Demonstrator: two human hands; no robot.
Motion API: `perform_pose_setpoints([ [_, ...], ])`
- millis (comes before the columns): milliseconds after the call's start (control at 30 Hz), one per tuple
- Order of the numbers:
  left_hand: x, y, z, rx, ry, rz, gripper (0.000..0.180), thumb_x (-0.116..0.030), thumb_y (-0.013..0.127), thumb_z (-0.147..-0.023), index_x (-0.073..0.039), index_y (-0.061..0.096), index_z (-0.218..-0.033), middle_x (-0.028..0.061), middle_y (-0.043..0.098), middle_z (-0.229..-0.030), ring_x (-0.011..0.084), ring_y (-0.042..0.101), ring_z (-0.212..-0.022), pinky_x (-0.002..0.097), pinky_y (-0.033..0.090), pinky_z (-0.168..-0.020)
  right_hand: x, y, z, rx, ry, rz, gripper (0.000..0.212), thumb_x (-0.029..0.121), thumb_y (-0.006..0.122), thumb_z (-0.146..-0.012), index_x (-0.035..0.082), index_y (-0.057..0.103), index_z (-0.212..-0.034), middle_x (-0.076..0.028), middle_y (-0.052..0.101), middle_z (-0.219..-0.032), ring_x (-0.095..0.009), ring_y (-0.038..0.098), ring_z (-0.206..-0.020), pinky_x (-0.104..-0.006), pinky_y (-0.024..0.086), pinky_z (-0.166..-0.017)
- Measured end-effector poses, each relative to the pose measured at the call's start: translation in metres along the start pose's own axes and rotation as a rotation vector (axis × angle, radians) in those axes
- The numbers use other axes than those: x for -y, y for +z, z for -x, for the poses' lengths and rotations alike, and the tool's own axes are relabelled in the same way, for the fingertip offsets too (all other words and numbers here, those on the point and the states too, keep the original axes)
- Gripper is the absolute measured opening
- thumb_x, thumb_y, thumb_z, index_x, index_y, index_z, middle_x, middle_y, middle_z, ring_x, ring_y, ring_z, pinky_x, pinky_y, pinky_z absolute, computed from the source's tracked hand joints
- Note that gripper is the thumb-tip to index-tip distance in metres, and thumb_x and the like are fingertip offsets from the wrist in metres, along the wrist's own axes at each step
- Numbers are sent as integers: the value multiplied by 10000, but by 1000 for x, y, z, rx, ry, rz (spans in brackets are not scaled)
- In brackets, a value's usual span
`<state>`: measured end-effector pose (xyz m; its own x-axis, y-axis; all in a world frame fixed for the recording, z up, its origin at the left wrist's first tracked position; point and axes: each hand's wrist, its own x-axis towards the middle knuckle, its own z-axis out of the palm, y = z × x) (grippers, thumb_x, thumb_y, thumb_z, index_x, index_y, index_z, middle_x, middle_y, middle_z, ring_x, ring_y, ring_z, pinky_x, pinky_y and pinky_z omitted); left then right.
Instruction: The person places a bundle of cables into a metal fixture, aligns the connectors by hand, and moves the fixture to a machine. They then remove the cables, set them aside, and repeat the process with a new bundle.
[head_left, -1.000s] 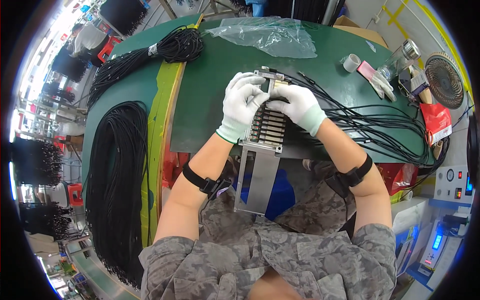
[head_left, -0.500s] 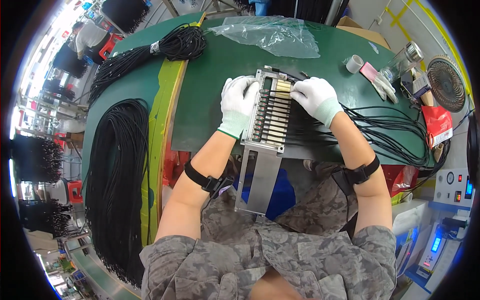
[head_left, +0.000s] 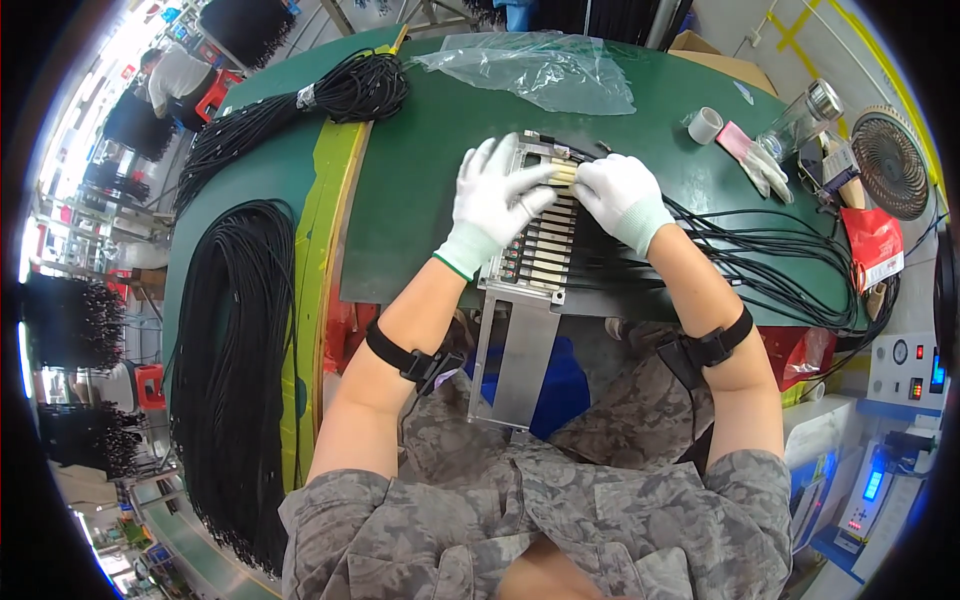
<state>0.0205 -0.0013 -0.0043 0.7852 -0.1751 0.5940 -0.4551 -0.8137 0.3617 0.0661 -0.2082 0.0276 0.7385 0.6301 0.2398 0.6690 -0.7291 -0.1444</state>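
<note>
- The metal fixture [head_left: 524,356], running down the middle of the frame, looks stiff and fairly heavy; its long side edges seem the soundest hold
- The black cables [head_left: 846,308], fanned across the right, look thin, light and bendy, best pinched near their ends
- The fixture is silver-grey with a row of pale bars [head_left: 549,256]
- The left hand [head_left: 487,203] has thumb and forefinger slightly apart over it; the right hand [head_left: 622,196] bunches its fingers alongside; whether either holds anything cannot be told
</note>
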Motion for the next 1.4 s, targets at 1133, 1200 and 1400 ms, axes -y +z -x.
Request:
perform_pose_setpoints([
  [1133, 5, -4, -2, -84, -94, 428, 135, -187, 722, -792, -58, 688, -774, 129, 650, -1152, 297, 522, -1153, 413, 381, -1002, 14, 1, -8, -160, -170, -192, 208, 252, 725, -781, 95, 679, -909, -86, 665, -881, -324, 586, -800, -419, 468, -742],
  [1200, 10, -3, -1, -40, -199, 568, 128, -172, 721, -792, -50, 688, -779, 129, 651, -1152, 289, 514, -1165, 408, 381, -1004, 20, 2, -9, -249, -213, -158, 206, 241, 727, -780, 80, 679, -898, -86, 665, -880, -326, 586, -787, -427, 472, -728],
  [1400, 3, -7, -2, -67, -135, 498, 135, -168, 692, -815, -39, 688, -777, 128, 652, -1154, 284, 507, -1174, 403, 383, -1006, 17, 6, -8, -105, 5, -658, 205, 252, 745, -753, 108, 665, -875, -52, 648, -796, -266, 596, -785, -391, 458, -727],
])
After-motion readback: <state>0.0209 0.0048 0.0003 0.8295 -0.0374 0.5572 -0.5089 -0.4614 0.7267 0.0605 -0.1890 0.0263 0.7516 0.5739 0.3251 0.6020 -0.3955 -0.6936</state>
